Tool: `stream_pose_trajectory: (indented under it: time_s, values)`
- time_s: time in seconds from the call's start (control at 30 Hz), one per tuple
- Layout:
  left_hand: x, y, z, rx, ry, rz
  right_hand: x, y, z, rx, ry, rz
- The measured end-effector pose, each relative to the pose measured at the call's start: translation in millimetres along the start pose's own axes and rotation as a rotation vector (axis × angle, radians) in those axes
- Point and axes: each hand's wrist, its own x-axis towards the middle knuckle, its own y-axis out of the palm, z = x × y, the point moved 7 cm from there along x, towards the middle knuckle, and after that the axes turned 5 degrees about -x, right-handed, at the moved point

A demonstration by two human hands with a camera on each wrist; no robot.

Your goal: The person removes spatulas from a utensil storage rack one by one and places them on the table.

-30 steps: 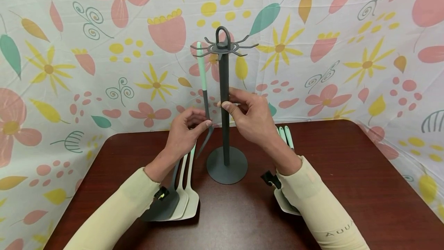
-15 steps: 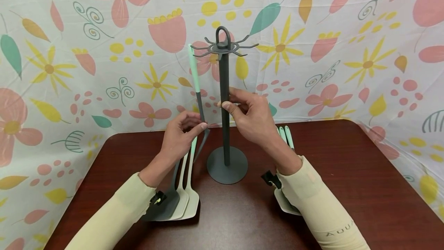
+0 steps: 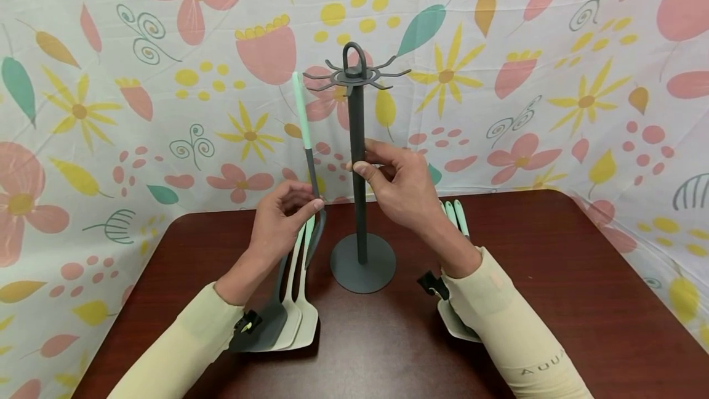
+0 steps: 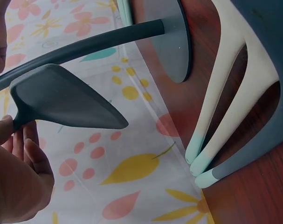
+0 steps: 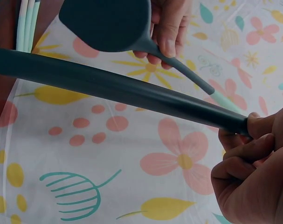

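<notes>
My left hand (image 3: 279, 220) pinches a dark grey spatula (image 3: 311, 171) by its shaft, just above the blade. The spatula stands nearly upright, mint handle on top, its tip just left of a hook on the utensil stand (image 3: 357, 202). Its broad, solid blade (image 4: 57, 100) hangs below the fingers in the left wrist view. With thumb and fingers my right hand (image 3: 404, 186) grips the stand's dark post around mid-height. In the right wrist view, the post (image 5: 122, 91) crosses between the right hand and the spatula blade (image 5: 106, 23). The hooks I can see bear nothing.
Several turners, including a cream turner (image 3: 304, 331), lie on the dark wood table (image 3: 382, 356) under my left forearm. More mint-handled utensils (image 3: 460, 217) lie partly hidden beneath my right forearm. A floral cloth (image 3: 498, 5) hangs behind.
My left hand has moved left and slightly down with the spatula, taking the handle's tip from among the hooks to their outer left side. The right hand stays on the post.
</notes>
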Motion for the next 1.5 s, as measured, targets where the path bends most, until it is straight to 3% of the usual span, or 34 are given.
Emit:
stream_pose_trajectory:
  time_s: [0.7, 1.03, 1.5]
  values:
    - [-19.2, -19.8, -6.0, 0.026, -0.011, -0.081, 0.1, 0.0, -0.3, 0.003, 0.005, 0.001]
    - [-26.9, -30.5, -9.1, 0.05, -0.051, -0.137, -0.4, 0.2, 0.0, -0.011, 0.017, 0.001]
    - [-33.1, -38.0, -9.7, 0.085, -0.044, -0.155, -0.6, 0.0, -1.4, -0.002, 0.042, -0.004]
